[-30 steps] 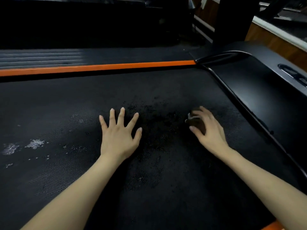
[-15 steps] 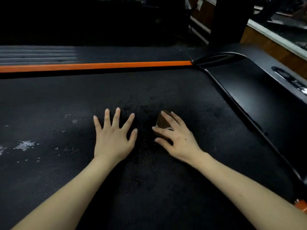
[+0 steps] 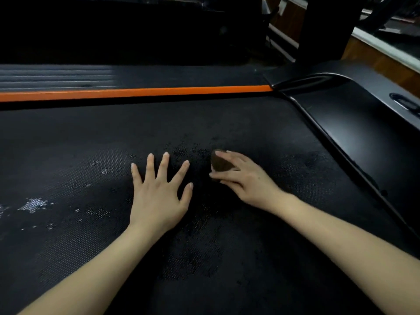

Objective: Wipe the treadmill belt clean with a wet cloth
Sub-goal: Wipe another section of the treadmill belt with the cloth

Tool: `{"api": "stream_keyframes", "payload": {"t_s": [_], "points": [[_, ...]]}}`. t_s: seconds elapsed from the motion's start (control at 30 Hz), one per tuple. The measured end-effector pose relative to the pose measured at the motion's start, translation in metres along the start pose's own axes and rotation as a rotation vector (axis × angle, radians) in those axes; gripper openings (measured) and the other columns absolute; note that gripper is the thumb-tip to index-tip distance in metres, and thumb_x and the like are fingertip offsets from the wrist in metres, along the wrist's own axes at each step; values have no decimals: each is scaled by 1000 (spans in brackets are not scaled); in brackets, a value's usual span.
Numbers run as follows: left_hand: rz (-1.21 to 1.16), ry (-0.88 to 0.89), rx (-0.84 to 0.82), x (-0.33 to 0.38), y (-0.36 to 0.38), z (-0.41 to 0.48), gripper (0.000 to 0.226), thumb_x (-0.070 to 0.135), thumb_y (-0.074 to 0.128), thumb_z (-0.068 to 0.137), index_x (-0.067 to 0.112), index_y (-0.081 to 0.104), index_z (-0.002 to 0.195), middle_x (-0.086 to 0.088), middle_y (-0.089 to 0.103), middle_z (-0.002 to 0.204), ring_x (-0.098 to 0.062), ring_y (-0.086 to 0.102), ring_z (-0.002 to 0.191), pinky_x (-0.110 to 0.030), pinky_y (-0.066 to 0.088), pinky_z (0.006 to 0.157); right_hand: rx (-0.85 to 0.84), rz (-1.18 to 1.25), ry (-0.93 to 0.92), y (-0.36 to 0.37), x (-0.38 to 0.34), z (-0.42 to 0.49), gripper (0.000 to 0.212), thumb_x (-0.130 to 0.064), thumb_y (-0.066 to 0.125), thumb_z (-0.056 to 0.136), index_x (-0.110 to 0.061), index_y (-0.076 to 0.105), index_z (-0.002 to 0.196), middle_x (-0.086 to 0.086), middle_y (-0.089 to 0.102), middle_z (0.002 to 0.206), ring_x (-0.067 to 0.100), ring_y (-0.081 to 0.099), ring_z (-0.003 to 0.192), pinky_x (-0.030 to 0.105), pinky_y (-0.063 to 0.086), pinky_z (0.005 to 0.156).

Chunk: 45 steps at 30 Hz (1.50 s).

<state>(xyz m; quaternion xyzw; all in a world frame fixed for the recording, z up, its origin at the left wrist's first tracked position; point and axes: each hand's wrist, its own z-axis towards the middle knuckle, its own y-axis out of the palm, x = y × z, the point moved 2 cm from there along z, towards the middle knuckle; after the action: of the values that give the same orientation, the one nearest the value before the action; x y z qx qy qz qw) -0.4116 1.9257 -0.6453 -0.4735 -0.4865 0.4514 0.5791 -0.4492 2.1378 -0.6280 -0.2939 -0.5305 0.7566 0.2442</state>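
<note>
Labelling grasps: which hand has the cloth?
The right hand, fingers curled round the dark cloth; the left hand lies flat, fingers spread, on the belt.

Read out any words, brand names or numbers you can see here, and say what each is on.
None can be read.
An oval mark on the black plastic cover is too dark and blurred to tell.
The treadmill belt, orange stripe and brown cloth show no text.
</note>
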Motion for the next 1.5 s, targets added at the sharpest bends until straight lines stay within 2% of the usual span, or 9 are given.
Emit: {"api": "stream_keyframes", "payload": {"t_s": [0.07,0.2,0.47,0.67,0.9,0.97,1.17,1.37,1.5], "points": [[-12,-4,4,-1,0,1,68,61,2,84,43,18,148,-9,15,158,-36,2,145,-60,-1,114,104,-70,134,-7,43,14,26,-17,53,89,-18,71,108,19,52,133,39,50,120,40,36,104],[-21,-7,9,0,1,1,68,62,2,84,43,18,147,-9,15,158,-36,2,145,-60,-2,114,282,-143,742,-11,103,59,26,-15,53,93,-18,68,115,19,40,144,41,38,127,43,28,109],[-21,9,14,-1,-1,0,66,60,5,86,42,23,147,-10,20,157,-37,8,145,-60,1,114,63,-22,67,14,23,59,27,-16,57,88,-18,70,110,18,46,140,40,42,127,47,31,109],[-27,1,23,0,-1,2,65,60,7,87,41,25,146,-11,23,156,-38,9,144,-61,1,114,303,-130,793,1,109,87,30,-19,47,97,-18,62,123,15,30,150,39,32,131,39,22,111],[-26,8,20,0,-2,1,62,59,13,88,40,31,145,-12,29,153,-39,16,143,-62,6,113,87,41,107,28,34,110,29,-14,59,88,-17,68,116,20,44,141,39,41,128,40,26,110],[-30,7,26,-2,-2,1,63,60,10,87,42,27,145,-11,25,155,-37,12,144,-60,3,114,117,14,156,18,62,110,31,-16,58,88,-17,67,117,22,43,140,37,43,127,36,28,108],[-19,-1,42,0,-1,1,60,58,17,89,39,33,144,-13,31,152,-40,18,142,-62,7,113,263,-88,858,14,120,150,43,-24,41,99,-22,39,143,15,23,151,39,31,130,43,28,110],[-3,20,49,-1,1,2,57,56,22,91,38,38,142,-14,37,148,-41,25,140,-64,15,111,110,23,423,45,56,193,42,-21,44,99,-22,42,141,9,24,153,32,25,137,42,26,110],[-1,25,71,-2,2,1,55,56,26,91,37,44,139,-15,43,145,-41,32,136,-65,22,108,145,-19,488,22,113,170,37,-17,48,97,-23,53,133,9,26,153,30,23,140,41,22,114]]}}
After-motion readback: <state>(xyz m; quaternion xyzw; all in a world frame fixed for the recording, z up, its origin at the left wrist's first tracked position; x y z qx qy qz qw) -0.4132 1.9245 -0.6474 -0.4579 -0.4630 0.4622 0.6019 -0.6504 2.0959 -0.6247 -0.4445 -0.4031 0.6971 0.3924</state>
